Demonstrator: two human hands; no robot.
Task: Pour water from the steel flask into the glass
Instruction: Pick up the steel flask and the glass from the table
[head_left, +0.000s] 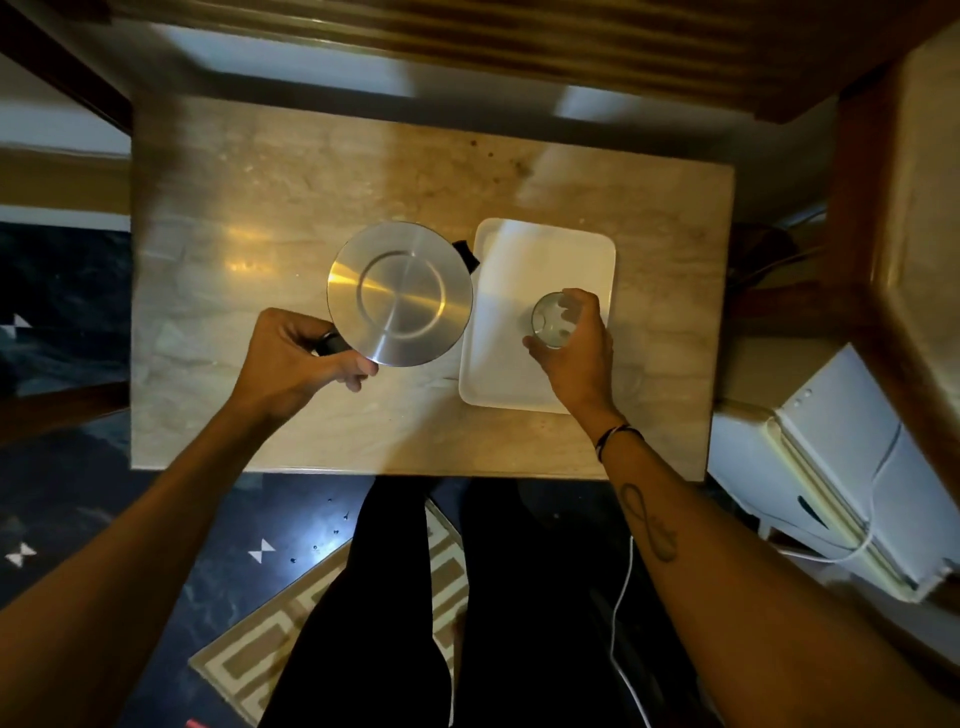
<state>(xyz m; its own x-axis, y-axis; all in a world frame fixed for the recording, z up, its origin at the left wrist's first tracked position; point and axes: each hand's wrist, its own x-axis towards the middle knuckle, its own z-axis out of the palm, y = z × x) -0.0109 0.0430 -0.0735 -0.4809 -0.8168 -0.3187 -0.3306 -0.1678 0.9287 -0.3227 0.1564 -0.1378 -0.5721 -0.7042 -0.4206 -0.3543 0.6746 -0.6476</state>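
Note:
A steel flask (400, 293) stands upright on the marble table (249, 218), seen from straight above as a round shiny lid. Its black spout points toward the tray on its right. My left hand (296, 358) is closed around the flask's dark handle at its near-left side. A clear glass (555, 319) stands on a white rectangular tray (540, 254) just right of the flask. My right hand (579, 345) wraps around the glass from the near-right side, fingers curled on its rim and wall. I cannot tell whether the glass holds any water.
The small table's near edge lies just below my forearms, with my legs under it. A wooden chair or frame stands at the far side and right. A white appliance (841, 467) with a white cable sits on the floor to the right. A patterned mat (270, 639) lies below.

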